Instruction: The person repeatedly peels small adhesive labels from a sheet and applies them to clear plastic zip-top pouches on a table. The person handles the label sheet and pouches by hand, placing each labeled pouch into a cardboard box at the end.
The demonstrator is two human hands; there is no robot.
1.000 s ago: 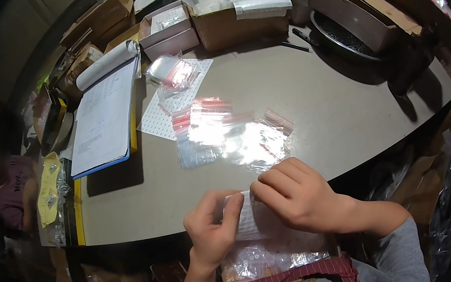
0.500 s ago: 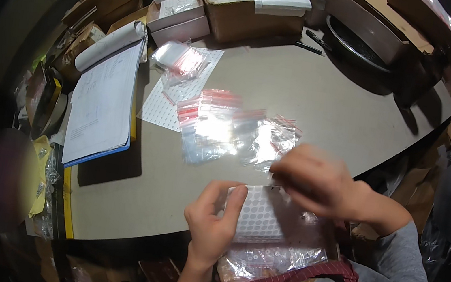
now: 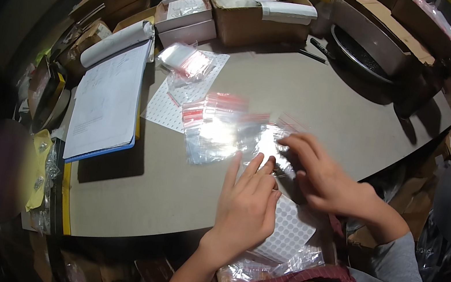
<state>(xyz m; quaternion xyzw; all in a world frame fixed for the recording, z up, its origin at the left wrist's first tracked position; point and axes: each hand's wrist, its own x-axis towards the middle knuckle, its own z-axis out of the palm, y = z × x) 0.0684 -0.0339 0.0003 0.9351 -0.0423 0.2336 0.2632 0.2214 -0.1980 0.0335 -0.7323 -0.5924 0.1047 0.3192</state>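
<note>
Glare whitens the clear zip bags (image 3: 227, 132) (contents unreadable). Left hand (image 3: 244, 208) lies flat on a dotted sticker sheet (image 3: 287, 232); right hand (image 3: 322, 176), fingers spread, touches the bags.

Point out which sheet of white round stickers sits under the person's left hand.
The dotted sticker sheet at the table's near edge, partly covered by the left hand. The other sticker sheet lies farther off, under small bags, beside the clipboard.

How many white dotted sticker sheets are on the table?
2: one dotted sheet lies under the clear bags beside the clipboard, another under the left hand. More may be hidden.
</note>
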